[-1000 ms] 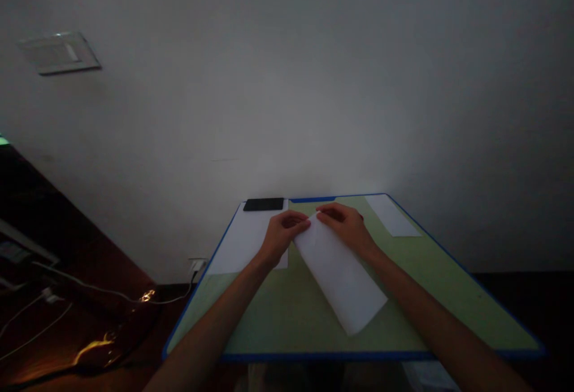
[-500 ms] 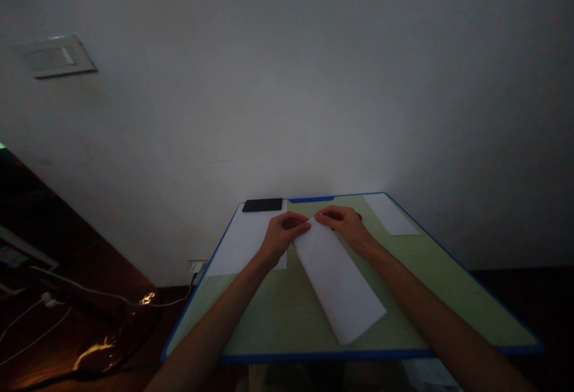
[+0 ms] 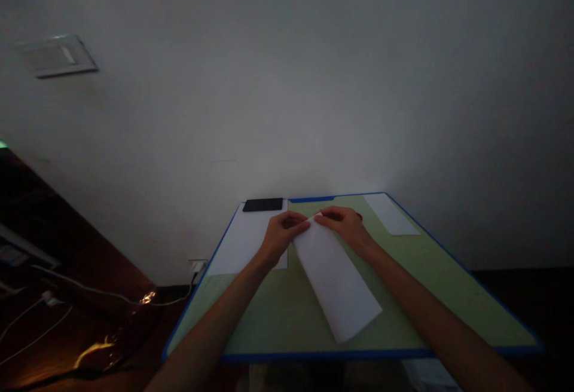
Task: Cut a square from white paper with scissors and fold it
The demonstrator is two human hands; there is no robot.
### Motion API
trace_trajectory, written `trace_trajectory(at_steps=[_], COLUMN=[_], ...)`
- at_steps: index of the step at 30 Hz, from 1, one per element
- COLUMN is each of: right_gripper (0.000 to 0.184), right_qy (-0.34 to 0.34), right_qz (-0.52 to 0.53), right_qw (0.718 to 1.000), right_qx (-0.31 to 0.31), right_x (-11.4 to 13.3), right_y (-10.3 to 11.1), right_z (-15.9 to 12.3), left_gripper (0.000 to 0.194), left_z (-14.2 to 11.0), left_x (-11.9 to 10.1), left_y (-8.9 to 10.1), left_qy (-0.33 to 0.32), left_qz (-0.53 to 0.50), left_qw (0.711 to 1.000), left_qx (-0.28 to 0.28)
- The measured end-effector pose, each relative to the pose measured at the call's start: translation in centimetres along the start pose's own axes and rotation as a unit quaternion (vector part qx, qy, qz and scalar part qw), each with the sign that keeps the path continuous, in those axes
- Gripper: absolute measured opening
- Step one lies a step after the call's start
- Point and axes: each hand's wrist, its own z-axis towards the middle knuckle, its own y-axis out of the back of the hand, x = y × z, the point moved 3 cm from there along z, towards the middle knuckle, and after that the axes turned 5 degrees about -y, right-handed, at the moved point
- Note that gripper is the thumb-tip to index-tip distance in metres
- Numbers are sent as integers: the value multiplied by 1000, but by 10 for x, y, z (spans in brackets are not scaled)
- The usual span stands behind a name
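A long folded sheet of white paper (image 3: 338,281) lies slanted over the middle of the green table, its near end towards the front edge. My left hand (image 3: 284,233) pinches its far left corner between thumb and fingers. Close beside it, my right hand (image 3: 343,223) pinches the far right corner the same way. Both thumbs rest on top of the paper, with the fingertips partly hidden behind its far edge. Something small and red (image 3: 359,217) shows at the right hand's outer side; I cannot make out what it is.
The green tabletop (image 3: 278,314) has a blue rim and meets the wall at the back. A white sheet (image 3: 237,242) lies at left under a flat black object (image 3: 262,204), perhaps a phone. A white paper strip (image 3: 391,216) lies back right. A white cable (image 3: 112,298) runs past the left side.
The near end of the folded paper has shifted slightly to the left. Both hands keep their pinch at the far end, almost unmoved.
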Motion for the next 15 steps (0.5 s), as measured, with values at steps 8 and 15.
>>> trace_trajectory(at_steps=[8, 15], right_gripper=[31, 30], right_qy=[6, 3], right_qz=[-11, -14], right_qw=[1000, 1000], right_qx=[5, -2], right_x=[3, 1], right_y=[0, 0], right_z=[-1, -1], left_gripper=[29, 30], left_z=[0, 0], left_x=[-1, 0], left_y=[0, 1], left_qy=[-1, 2], left_qz=[6, 3], left_qw=[1000, 1000], left_qx=[5, 1])
